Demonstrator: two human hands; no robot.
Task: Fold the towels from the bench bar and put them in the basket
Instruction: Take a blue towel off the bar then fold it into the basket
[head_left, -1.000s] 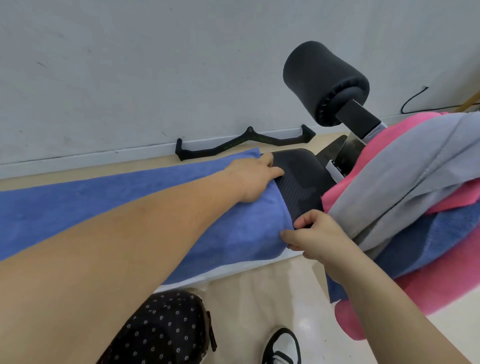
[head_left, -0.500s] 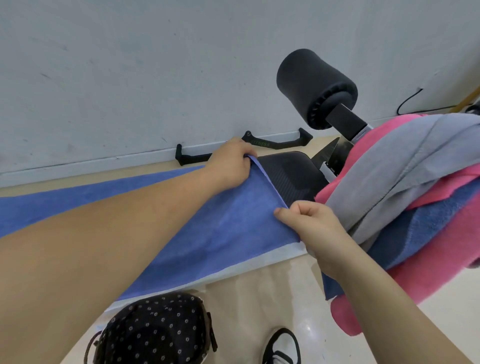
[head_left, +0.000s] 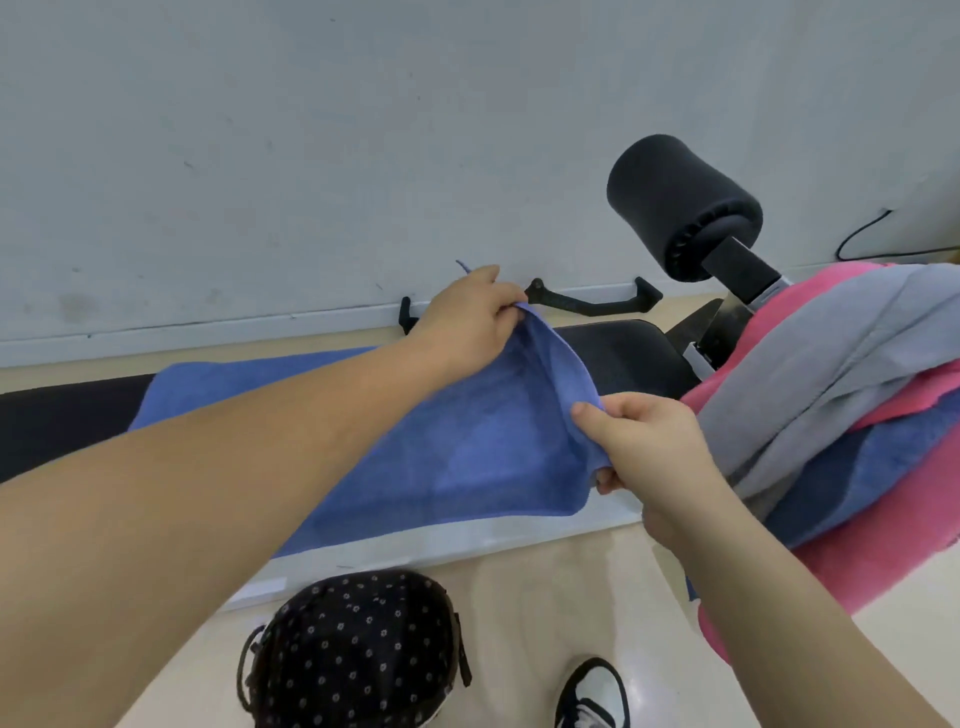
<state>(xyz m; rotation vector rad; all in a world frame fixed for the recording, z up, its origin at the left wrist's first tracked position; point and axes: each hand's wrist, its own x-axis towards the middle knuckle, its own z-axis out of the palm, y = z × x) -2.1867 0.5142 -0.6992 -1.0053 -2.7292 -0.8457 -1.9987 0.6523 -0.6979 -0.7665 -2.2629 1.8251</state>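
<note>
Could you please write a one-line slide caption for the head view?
Left hand and right hand hold one end of the blue towel raised above the bench.

A black padded bench (head_left: 623, 353) with a pale frame edge (head_left: 467, 540) runs along a grey wall. A blue towel (head_left: 467, 441) is spread over most of its pad. The towel's right end is raised off the pad, and bare black seat shows beyond it. At the bench's right end, below a black foam roller (head_left: 675, 202), a pink towel (head_left: 909, 545), a grey towel (head_left: 831, 374) and a darker blue towel (head_left: 857, 467) hang heaped together. On the beige floor (head_left: 545, 597), a black handle (head_left: 587, 306) lies by the skirting, a dotted black basket (head_left: 353, 649) sits near the bench's front edge, and a black-and-white shoe (head_left: 592, 691) stands beside it.
</note>
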